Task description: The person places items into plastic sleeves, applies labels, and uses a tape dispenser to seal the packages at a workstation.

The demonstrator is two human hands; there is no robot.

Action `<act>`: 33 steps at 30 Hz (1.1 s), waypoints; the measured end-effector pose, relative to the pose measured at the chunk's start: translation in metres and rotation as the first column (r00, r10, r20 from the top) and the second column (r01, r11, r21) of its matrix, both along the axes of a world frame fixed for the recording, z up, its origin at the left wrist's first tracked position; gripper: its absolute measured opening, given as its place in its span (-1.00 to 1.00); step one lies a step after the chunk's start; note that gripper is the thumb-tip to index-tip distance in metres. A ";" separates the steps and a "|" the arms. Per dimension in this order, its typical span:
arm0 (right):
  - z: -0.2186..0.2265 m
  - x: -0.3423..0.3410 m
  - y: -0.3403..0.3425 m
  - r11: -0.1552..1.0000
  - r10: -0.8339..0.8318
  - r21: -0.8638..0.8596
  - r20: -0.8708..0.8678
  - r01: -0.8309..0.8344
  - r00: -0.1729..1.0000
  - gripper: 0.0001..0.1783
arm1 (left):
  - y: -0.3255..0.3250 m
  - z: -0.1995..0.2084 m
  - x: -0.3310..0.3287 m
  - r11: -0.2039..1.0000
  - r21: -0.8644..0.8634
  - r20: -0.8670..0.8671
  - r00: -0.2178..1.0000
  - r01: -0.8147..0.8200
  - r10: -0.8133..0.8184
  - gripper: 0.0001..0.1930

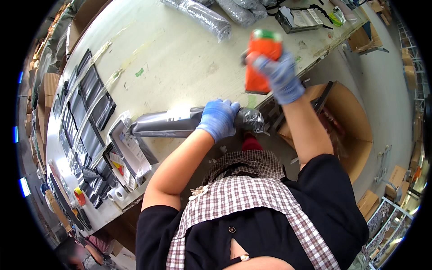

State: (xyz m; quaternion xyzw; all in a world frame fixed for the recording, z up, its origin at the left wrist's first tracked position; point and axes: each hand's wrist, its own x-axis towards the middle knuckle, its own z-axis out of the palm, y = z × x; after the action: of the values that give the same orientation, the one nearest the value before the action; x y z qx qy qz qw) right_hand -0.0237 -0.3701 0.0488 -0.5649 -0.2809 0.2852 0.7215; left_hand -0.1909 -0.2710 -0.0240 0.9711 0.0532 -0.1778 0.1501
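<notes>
While the left hand (218, 119) was closed over a long dark wrapped package (191, 119) near its right end, the right hand (284, 80) gripped an orange tool (264, 47), blurred and green-topped, raised near the table's edge. The package lay along the near side of the pale table (180, 67). Farther off were silvery wrapped rolls (200, 19); an open cardboard box (360, 135) stood rightward.

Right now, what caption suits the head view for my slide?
Gloved left hand clasps a grey wrapped package at the edge of a worktable; right hand holds an orange object.
</notes>
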 end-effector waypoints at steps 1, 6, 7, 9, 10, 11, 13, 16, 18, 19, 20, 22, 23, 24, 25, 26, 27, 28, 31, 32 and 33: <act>-0.023 -0.005 0.004 1.000 -0.005 -0.018 0.190 0.009 0.982 -0.47 | -0.002 0.003 0.003 1.000 0.006 0.038 0.999 0.001 -0.001 -0.44; -0.110 -0.033 -0.008 0.998 -0.012 -0.034 0.736 0.054 0.677 -0.41 | -0.009 -0.006 -0.014 0.999 0.018 0.153 0.988 -0.035 0.032 -0.42; -0.111 -0.020 -0.005 0.998 0.024 -0.044 0.903 0.035 0.430 -0.43 | -0.011 -0.008 -0.019 1.000 0.009 0.168 0.985 -0.029 0.027 -0.42; -0.117 -0.006 -0.004 0.998 0.045 -0.058 0.956 0.034 0.289 -0.53 | -0.015 -0.009 -0.023 0.999 -0.003 0.190 0.981 -0.033 0.033 -0.40; -0.122 0.002 -0.001 0.991 0.049 -0.077 0.970 0.110 0.240 -0.52 | -0.017 -0.007 -0.022 0.999 -0.005 0.198 0.979 -0.043 0.043 -0.39; -0.126 0.012 0.004 0.978 0.057 -0.093 0.980 0.188 0.190 -0.50 | -0.018 -0.005 -0.019 0.999 -0.007 0.206 0.977 -0.050 0.050 -0.38; -0.120 0.024 0.018 0.940 0.251 -0.232 0.967 0.249 -0.047 -0.37 | -0.019 0.001 -0.013 0.999 0.017 0.164 0.986 -0.039 0.036 -0.37; -0.082 -0.008 0.011 0.894 0.248 -0.275 0.961 0.354 0.118 -0.28 | -0.018 -0.001 -0.025 0.999 0.017 0.156 0.987 -0.047 0.044 -0.43; -0.067 -0.037 -0.021 0.844 0.466 -0.527 0.811 0.098 0.355 -0.18 | -0.023 -0.010 -0.039 0.997 -0.004 0.261 0.963 -0.072 0.070 -0.52; -0.069 -0.051 -0.041 0.713 0.677 -0.677 0.596 -0.183 0.432 -0.13 | -0.022 -0.011 -0.046 0.996 0.011 0.318 0.945 -0.088 0.080 -0.56; -0.064 -0.080 -0.060 0.614 0.715 -0.742 0.377 -0.270 0.589 -0.01 | -0.024 -0.009 -0.056 1.000 0.014 0.417 0.909 -0.026 0.018 -0.64; -0.070 -0.108 -0.085 0.563 0.735 -0.681 0.153 -0.469 0.661 0.05 | -0.030 -0.002 -0.078 0.985 0.073 0.535 0.828 0.155 -0.170 -0.73; -0.093 -0.123 -0.103 0.624 0.673 -0.549 0.017 -0.556 0.739 -0.03 | -0.031 0.001 -0.089 0.959 0.111 0.547 0.790 0.260 -0.277 -0.75; -0.130 -0.131 -0.122 0.625 0.635 -0.383 -0.258 -0.681 0.728 -0.04 | -0.028 0.011 -0.094 0.954 0.153 0.667 0.684 0.260 -0.293 -0.74; -0.137 -0.134 -0.124 0.615 0.712 -0.148 -0.318 -0.774 0.626 0.01 | -0.025 0.019 -0.102 0.948 0.188 0.766 0.566 0.255 -0.304 -0.74; -0.102 -0.149 -0.116 0.633 0.666 -0.039 -0.482 -0.773 0.570 0.09 | -0.020 0.025 -0.110 0.940 0.232 0.786 0.521 0.250 -0.332 -0.72; -0.101 -0.157 -0.120 0.653 0.634 -0.052 -0.509 -0.756 0.582 0.09 | -0.014 0.035 -0.116 0.931 0.285 0.816 0.452 0.229 -0.360 -0.74; -0.095 -0.162 -0.116 0.639 0.658 -0.064 -0.470 -0.766 0.588 0.09 | -0.008 0.039 -0.121 0.917 0.336 0.826 0.401 0.214 -0.396 -0.75; -0.075 -0.163 -0.100 0.584 0.739 -0.063 -0.371 -0.809 0.563 0.03 | 0.004 0.052 -0.131 0.884 0.451 0.841 0.275 0.123 -0.467 -0.78; -0.067 -0.162 -0.094 0.601 0.724 -0.065 -0.379 -0.796 0.577 -0.04 | 0.009 0.056 -0.132 0.883 0.460 0.852 0.233 0.099 -0.470 -0.81; -0.066 -0.158 -0.089 0.636 0.693 -0.085 -0.375 -0.767 0.616 -0.12 | 0.014 0.064 -0.129 0.879 0.469 0.859 0.187 0.085 -0.477 -0.84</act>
State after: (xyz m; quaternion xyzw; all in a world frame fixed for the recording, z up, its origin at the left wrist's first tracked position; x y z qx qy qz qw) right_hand -0.1816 -0.4591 -0.0169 -0.4300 -0.3355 0.6711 0.5022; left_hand -0.3199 -0.2572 0.0402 0.8742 -0.2036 0.4386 -0.0437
